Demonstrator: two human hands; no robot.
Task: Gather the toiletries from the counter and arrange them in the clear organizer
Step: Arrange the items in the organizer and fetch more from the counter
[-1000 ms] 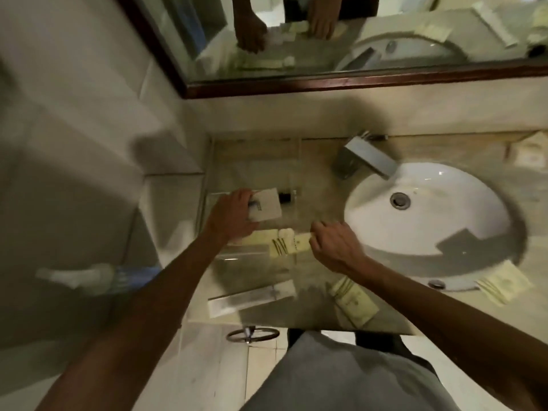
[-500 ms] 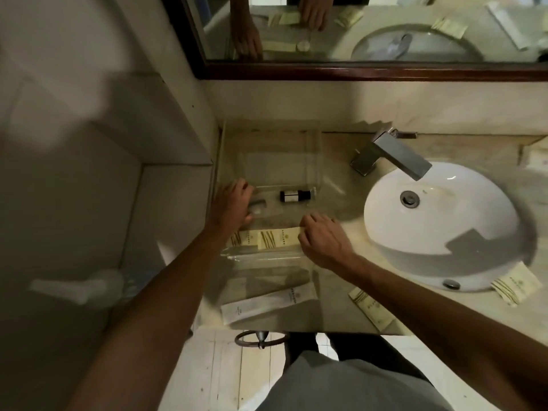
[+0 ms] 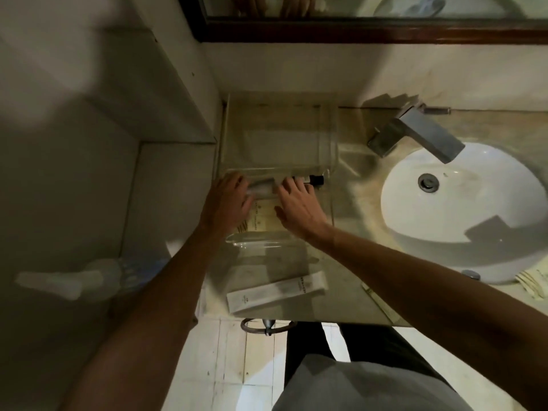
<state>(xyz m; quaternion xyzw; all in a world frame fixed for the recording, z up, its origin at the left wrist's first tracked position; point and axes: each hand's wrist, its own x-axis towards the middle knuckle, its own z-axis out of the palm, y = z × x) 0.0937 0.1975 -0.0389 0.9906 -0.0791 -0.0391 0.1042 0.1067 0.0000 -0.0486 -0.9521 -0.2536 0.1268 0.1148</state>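
At the counter's left end, hard against the tiled side wall [image 3: 166,120], the clear organizer [image 3: 327,137] stands with its far side close to the back wall under the dark-framed mirror [image 3: 355,29]. The left hand [image 3: 226,201] lies palm down inside it, fingers spread and loose, the fingertips [image 3: 237,179] touching a pale tube [image 3: 262,186] that lies crosswise in a middle compartment; it clasps nothing that can be made out. Under and between both hands, cream sachets [image 3: 262,222] lie flat in the next compartment toward the counter's front edge. The right hand [image 3: 299,207] is just beside the left, also palm down with open fingers, the fingertips [image 3: 292,185] resting on the same row as the tube and covering most of a small bottle with a dark cap [image 3: 315,180], which lies on its side with the cap pointing toward the sink; whether the fingers actually pinch the bottle cannot be told. Near the front edge, outside the organizer, a long white box [image 3: 277,293] lies flat at a slight angle. A thin pale packet [image 3: 375,298] lies further right along the front edge, mostly hidden by the right forearm. Beyond it, the square chrome faucet [image 3: 415,132] juts over the white sink basin [image 3: 462,238], and another cream sachet [image 3: 530,281] shows at the basin's near right rim.
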